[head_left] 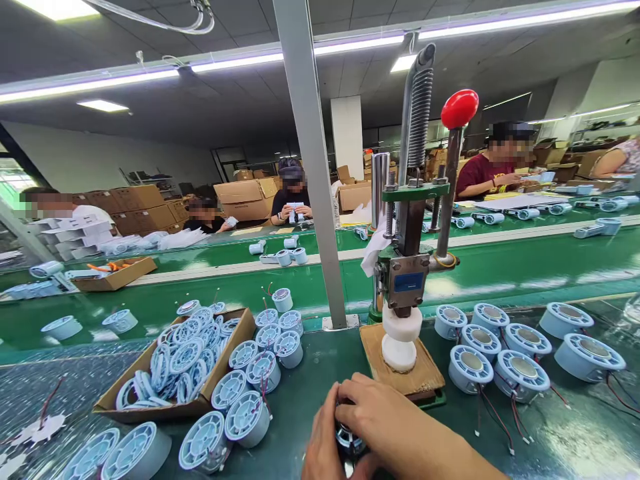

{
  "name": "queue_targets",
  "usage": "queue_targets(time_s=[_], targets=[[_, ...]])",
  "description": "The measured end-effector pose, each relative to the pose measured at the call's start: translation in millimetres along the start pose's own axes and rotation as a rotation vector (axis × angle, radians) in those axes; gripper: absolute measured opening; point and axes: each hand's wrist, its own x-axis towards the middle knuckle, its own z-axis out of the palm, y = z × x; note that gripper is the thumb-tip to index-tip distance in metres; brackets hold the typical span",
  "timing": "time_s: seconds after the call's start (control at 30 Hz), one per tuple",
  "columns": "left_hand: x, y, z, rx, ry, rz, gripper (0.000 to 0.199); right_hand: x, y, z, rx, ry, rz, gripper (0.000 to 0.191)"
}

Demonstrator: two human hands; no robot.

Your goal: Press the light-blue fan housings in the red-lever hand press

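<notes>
Apparently the work is partway along: on the right of the surface, at least eight blue housings show metal discs at their centres and trailing wires, and these look further on. On the left, more housings show open spokes instead, so they seem to be at a different stage, and a box beside them holds a heap of loose rings. The part in hand looks unfinished, though that is only a guess from its place between the two groups. It sits low in the middle of the view, in front of the press, whose white blocks stand one above the other over a brown board. The left hand closes on the part from its side, and the right hand curls its fingers over the top, so the grip of both is around it. Much of the part is hidden by the fingers, and its lower end is dark and hard to make out. The bottom edge cuts off the left hand and the nearest housings, and the discs' undersides cannot be seen.
</notes>
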Motion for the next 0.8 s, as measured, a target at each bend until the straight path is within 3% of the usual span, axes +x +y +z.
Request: queue_targets(time_s=[0.13, 0.43, 0.57, 0.6, 0.7, 0.8], targets=[[-0.6, -3.1, 10.5, -0.036, -0.054, -0.079, 0.069, -1.9, 0.1, -4.7, -0.009, 0.028, -0.028, 0.007], [-4.7, 0.9, 8.6, -0.052, -0.077, -0.109, 0.072, 1.6, 3.0, 1.7, -0.082, 0.028, -0.058, 0.011], [-13.8, -7.0, 10.7, -0.067, -0.115, -0.066, 0.079, -15.6, 7.8, 15.9, 0.064, 0.199, -0.078, 0.011], [-16.4, -8.5, 6.8, -0.075, -0.133, -0.036, 0.084, -23.8, 8.8, 23.6, 0.079, 0.274, -0.082, 0.005], [-14.5, -4.3, -25.1, -0.031, -0.134, 0.091, 0.084, -49.0, 9.1, 61.0, 0.039, 0.500, -0.061, 0.024], [14.4, 11.8, -85.6, 0.232, 0.034, 0.155, 0.043, -61.9, -0.7, 104.6, 0.078, 0.616, 0.083, 0.033]])
